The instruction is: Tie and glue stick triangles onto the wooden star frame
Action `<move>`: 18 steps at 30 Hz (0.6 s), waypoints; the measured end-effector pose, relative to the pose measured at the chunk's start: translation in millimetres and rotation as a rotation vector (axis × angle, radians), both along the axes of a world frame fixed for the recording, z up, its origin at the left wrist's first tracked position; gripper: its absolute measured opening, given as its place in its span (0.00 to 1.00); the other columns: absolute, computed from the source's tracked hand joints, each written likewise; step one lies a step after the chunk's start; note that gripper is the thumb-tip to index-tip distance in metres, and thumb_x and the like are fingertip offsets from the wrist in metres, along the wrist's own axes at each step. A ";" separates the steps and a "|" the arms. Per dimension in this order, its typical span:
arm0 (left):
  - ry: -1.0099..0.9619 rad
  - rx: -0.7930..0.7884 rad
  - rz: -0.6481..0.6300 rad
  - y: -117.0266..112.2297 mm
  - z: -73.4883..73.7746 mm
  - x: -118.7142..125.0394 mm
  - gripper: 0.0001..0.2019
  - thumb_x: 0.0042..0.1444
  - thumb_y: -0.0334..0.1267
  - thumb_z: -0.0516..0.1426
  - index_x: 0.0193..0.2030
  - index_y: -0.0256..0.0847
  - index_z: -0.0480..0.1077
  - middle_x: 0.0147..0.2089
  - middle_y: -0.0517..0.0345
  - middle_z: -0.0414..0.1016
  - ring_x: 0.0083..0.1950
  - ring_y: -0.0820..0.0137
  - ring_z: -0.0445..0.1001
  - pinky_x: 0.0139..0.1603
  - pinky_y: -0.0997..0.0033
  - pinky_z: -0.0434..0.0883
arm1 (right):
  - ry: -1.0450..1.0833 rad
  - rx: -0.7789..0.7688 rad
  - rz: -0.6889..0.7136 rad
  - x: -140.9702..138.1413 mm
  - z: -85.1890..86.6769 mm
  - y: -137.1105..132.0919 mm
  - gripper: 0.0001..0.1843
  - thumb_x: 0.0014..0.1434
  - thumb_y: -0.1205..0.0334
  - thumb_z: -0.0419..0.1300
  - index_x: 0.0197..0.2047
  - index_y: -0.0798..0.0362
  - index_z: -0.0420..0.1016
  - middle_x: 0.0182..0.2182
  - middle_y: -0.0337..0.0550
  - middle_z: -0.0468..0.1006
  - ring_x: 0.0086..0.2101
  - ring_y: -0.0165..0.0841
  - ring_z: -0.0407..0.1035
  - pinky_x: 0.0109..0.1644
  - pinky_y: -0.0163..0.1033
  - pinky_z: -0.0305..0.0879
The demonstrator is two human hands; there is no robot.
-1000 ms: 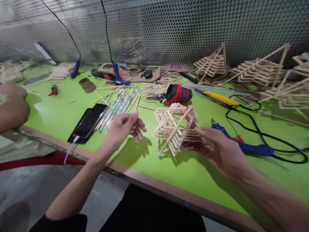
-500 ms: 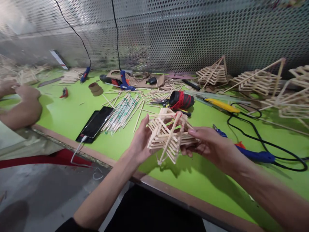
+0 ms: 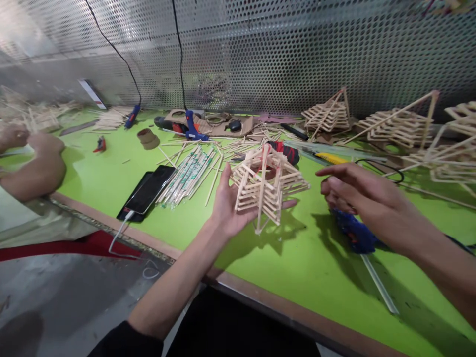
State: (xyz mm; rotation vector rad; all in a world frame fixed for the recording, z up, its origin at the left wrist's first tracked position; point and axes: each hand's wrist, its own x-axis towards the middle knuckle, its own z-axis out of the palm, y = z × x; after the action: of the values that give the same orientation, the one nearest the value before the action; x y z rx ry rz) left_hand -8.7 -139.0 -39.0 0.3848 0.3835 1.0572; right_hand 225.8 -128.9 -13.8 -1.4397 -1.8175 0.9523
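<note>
My left hand (image 3: 228, 210) holds a star-shaped frame of thin wooden sticks (image 3: 260, 193). The palm is under it, with the thumb up along its left side and fingertips showing beyond its right side. The sticks are stacked crosswise, and red marks show near the top peak. To the right, my right hand (image 3: 357, 198) hovers apart from the frame with nothing visible in it; its index finger points left and the other fingers are bent. Beneath that hand lies a blue glue gun (image 3: 355, 233), partly covered, with a clear glue stick (image 3: 379, 282) protruding toward me.
Behind the frame lies a red-and-black wrapped bundle (image 3: 288, 151). Wrapped sticks (image 3: 189, 173) and a phone (image 3: 150, 188) are left. More stick frames (image 3: 327, 114) stand at the back right, near a yellow cutter (image 3: 330, 157). Another person's arm (image 3: 37, 163) rests at far left.
My right hand has let go of the stick frame and moved right. The frame has turned and risen slightly in my left hand. The glue stick has come into sight.
</note>
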 end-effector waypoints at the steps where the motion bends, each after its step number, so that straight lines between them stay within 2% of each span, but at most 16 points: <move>1: 0.026 0.007 -0.004 3.2 1.8 -0.4 0.32 0.61 0.64 0.48 0.61 0.42 0.66 0.58 0.43 0.74 0.57 0.52 0.75 0.57 0.44 0.73 | -0.053 0.029 0.014 8.8 -0.6 -0.2 0.26 0.61 0.36 0.56 0.50 0.48 0.69 0.32 0.42 0.73 0.30 0.35 0.67 0.29 0.38 0.64; 5: 0.093 -0.001 -0.031 18.3 7.8 -0.8 0.35 0.59 0.66 0.49 0.60 0.40 0.66 0.56 0.42 0.74 0.56 0.53 0.76 0.54 0.47 0.76 | -0.298 0.143 0.056 43.5 -11.4 -6.6 0.15 0.58 0.51 0.61 0.46 0.49 0.73 0.33 0.47 0.75 0.30 0.39 0.69 0.35 0.45 0.63; 7: 0.097 -0.002 -0.023 25.7 8.6 0.4 0.34 0.58 0.66 0.51 0.60 0.40 0.66 0.55 0.43 0.75 0.55 0.54 0.77 0.54 0.48 0.77 | -0.354 0.159 0.097 62.1 -21.7 -13.9 0.15 0.56 0.57 0.60 0.48 0.47 0.74 0.39 0.51 0.77 0.36 0.43 0.73 0.41 0.48 0.66; 10: 0.092 0.015 -0.020 33.8 6.2 3.7 0.33 0.58 0.65 0.52 0.60 0.42 0.66 0.54 0.44 0.75 0.55 0.55 0.77 0.55 0.49 0.77 | -0.440 0.246 0.131 91.9 -41.6 -27.3 0.25 0.54 0.58 0.59 0.56 0.48 0.71 0.50 0.58 0.75 0.48 0.52 0.73 0.52 0.55 0.67; 12: 0.080 0.022 -0.022 36.7 2.6 5.9 0.32 0.57 0.65 0.54 0.58 0.42 0.68 0.55 0.45 0.75 0.56 0.54 0.76 0.57 0.47 0.76 | -0.553 0.341 0.177 109.3 -55.2 -34.8 0.35 0.52 0.57 0.59 0.65 0.47 0.65 0.60 0.58 0.69 0.55 0.59 0.67 0.57 0.64 0.64; 13: 0.069 0.021 -0.018 37.5 0.3 6.8 0.31 0.57 0.64 0.54 0.57 0.42 0.68 0.55 0.45 0.75 0.56 0.54 0.76 0.58 0.46 0.75 | -0.583 0.323 0.196 116.0 -61.1 -37.2 0.38 0.51 0.57 0.60 0.67 0.47 0.63 0.61 0.58 0.67 0.57 0.62 0.64 0.58 0.67 0.63; 15: 0.040 0.011 -0.018 37.7 -5.0 7.5 0.30 0.57 0.64 0.56 0.56 0.42 0.69 0.55 0.45 0.75 0.58 0.54 0.76 0.60 0.44 0.73 | -0.606 0.296 0.205 124.8 -70.8 -38.9 0.35 0.52 0.59 0.59 0.65 0.46 0.67 0.60 0.58 0.69 0.57 0.63 0.64 0.59 0.70 0.61; 18: 0.000 0.015 -0.056 35.2 -13.6 5.4 0.32 0.56 0.64 0.58 0.57 0.41 0.69 0.56 0.43 0.75 0.59 0.53 0.75 0.62 0.42 0.71 | -0.606 0.290 0.177 130.2 -80.3 -35.6 0.29 0.54 0.58 0.59 0.60 0.44 0.72 0.56 0.57 0.73 0.54 0.60 0.69 0.59 0.67 0.64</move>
State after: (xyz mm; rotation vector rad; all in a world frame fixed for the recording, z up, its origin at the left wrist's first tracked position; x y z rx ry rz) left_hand -3.3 -103.8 -52.5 0.4066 0.3630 1.0059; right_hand 356.1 -164.5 -94.1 -1.4951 -2.4302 0.3091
